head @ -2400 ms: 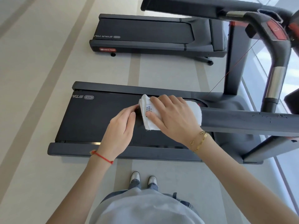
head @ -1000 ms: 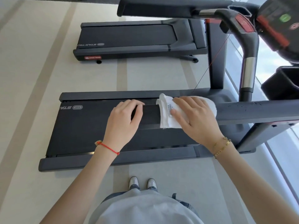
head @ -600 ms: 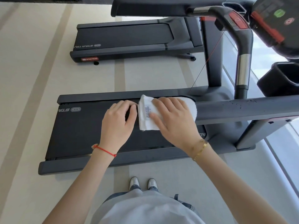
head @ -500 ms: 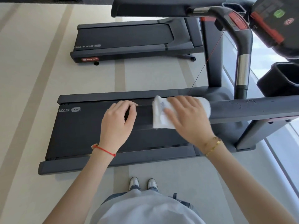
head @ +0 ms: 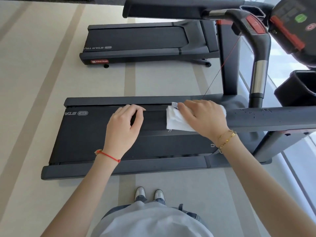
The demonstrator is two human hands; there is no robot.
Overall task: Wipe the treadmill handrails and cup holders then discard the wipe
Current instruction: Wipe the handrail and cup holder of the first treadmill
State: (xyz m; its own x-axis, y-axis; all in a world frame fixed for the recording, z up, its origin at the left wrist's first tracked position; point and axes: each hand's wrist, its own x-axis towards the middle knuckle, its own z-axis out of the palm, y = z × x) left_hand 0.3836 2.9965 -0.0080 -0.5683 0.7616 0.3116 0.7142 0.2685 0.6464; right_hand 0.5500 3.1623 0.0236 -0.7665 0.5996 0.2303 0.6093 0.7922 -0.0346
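Single head-worn wide-angle view, facing steeply down and forward, close above the handrail (head: 266,117), floor (head: 34,100) well below

A thin red string bracelet (head: 107,155) circles the left wrist, gold chain bracelets (head: 226,140) the right, above a grey top (head: 153,223), jeans (head: 111,213) and grey-white sneakers (head: 149,194).
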